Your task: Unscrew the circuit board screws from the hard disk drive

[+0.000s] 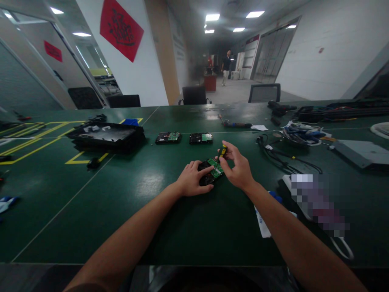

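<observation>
A hard drive [216,170] with a green circuit board lies on the green table in front of me. My left hand [193,178] grips it from the left side, the index finger stretched over the board and the thumb along the near edge. In my right hand [238,168] is a small yellow-and-black screwdriver [223,150], pinched upright with its shaft pointing down at the board. Whether the tip sits in a screw is too small to tell. Two similar drives lie farther back, a left one [168,138] and a right one [201,138].
Black trays [106,136] are stacked at the left. Cables [279,152], a bundle of wires [300,134] and a grey metal box [361,153] lie to the right. Beside my right forearm are a white-and-blue packet [263,223] and a blurred-out object [316,202]. A person [226,67] stands far back.
</observation>
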`<state>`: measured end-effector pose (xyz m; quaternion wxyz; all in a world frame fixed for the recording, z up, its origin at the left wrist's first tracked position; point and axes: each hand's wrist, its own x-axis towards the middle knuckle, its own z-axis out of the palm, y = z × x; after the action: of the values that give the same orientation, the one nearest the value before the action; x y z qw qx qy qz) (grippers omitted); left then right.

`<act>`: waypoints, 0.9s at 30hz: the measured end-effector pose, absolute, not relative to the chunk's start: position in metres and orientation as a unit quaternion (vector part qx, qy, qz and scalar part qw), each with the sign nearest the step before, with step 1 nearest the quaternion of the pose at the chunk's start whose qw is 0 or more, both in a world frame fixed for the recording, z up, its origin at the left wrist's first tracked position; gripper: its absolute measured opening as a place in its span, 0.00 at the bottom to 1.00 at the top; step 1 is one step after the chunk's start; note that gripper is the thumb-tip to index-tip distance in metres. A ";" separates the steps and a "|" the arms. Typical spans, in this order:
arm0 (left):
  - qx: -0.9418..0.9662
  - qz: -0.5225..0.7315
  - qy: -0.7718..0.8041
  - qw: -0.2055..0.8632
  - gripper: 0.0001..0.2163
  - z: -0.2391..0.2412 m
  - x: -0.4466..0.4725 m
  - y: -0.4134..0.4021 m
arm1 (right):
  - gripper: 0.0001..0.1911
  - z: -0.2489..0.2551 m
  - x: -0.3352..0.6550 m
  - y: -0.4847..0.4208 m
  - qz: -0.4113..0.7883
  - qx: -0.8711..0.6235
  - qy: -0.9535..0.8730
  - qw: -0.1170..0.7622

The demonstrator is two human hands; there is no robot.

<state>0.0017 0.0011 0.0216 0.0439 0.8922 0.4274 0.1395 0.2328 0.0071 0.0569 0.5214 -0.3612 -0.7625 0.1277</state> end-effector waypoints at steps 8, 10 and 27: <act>0.894 0.140 0.424 0.040 0.38 0.021 0.002 0.002 | 0.31 0.056 0.232 0.007 0.108 -0.359 -0.768 0.519; 0.893 0.139 0.426 0.039 0.39 0.020 0.002 0.002 | 0.31 0.055 0.232 0.007 0.129 -0.356 -0.765 0.521; 0.892 0.137 0.428 0.043 0.38 0.021 0.002 0.002 | 0.34 0.054 0.231 0.008 0.094 -0.372 -0.762 0.522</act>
<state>0.0016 0.0017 0.0213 0.0432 0.8922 0.4283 0.1365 0.2314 0.0078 0.0537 0.5216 -0.3716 -0.7622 0.0941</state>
